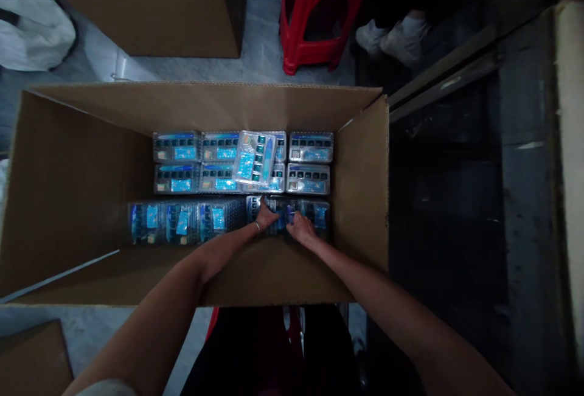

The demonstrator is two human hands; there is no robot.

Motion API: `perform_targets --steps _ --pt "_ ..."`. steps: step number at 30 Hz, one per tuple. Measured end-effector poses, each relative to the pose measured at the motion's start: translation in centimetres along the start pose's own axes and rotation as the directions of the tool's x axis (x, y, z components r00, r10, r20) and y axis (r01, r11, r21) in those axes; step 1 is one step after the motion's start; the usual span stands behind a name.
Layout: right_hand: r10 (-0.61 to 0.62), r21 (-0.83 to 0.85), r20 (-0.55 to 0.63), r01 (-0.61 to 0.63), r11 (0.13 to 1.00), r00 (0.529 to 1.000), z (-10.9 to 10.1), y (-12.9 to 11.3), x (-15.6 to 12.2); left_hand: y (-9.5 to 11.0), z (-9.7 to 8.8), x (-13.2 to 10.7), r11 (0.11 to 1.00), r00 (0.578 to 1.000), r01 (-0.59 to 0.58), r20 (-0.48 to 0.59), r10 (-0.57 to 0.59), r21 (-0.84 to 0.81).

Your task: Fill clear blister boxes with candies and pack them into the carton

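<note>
A long cardboard box (360, 189) lies open before me, with rows of clear plastic packs (176, 178) inside. Each pack shows dark square pieces, a light-blue piece and a blue strip or pen. My left hand (266, 216) reaches into the near row with its thumb spread from its fingers, touching the packs there. Just to its right, my right hand (301, 227) is closed at the edge of a clear plastic pack (319, 215); its fingertips are partly hidden. One loose pack (254, 159) lies turned on top of the far rows.
Near-row packs (182, 224) stand in tight stacks on the left. Beyond the box are another carton (146, 13), a red plastic stool (322, 13) and a person's white shoes (395, 37). A white sack (34, 25) lies at far left. Tall box walls surround my forearms.
</note>
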State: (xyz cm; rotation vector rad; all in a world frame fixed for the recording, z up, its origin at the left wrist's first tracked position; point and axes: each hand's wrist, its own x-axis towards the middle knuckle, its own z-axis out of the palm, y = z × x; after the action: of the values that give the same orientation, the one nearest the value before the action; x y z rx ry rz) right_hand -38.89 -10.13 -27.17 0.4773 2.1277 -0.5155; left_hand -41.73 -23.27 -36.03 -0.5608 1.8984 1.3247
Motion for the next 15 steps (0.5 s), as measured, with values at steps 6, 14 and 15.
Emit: perform_targets --steps 6,14,15 --pt "-0.056 0.056 0.032 0.054 0.997 0.998 -3.8 -0.2 -1.0 -0.9 -3.4 0.4 0.988 0.994 0.048 0.104 -0.033 -0.145" --pt "-0.159 0.406 0.162 0.081 0.910 0.974 -6.5 1.3 -2.0 -3.2 -4.5 3.5 0.943 0.952 0.229 0.258 -0.165 -0.241" --pt "-0.167 0.425 0.178 0.077 0.902 0.970 -6.2 1.2 -1.9 -3.4 -4.3 4.0 0.938 0.950 0.236 0.261 -0.169 -0.252"
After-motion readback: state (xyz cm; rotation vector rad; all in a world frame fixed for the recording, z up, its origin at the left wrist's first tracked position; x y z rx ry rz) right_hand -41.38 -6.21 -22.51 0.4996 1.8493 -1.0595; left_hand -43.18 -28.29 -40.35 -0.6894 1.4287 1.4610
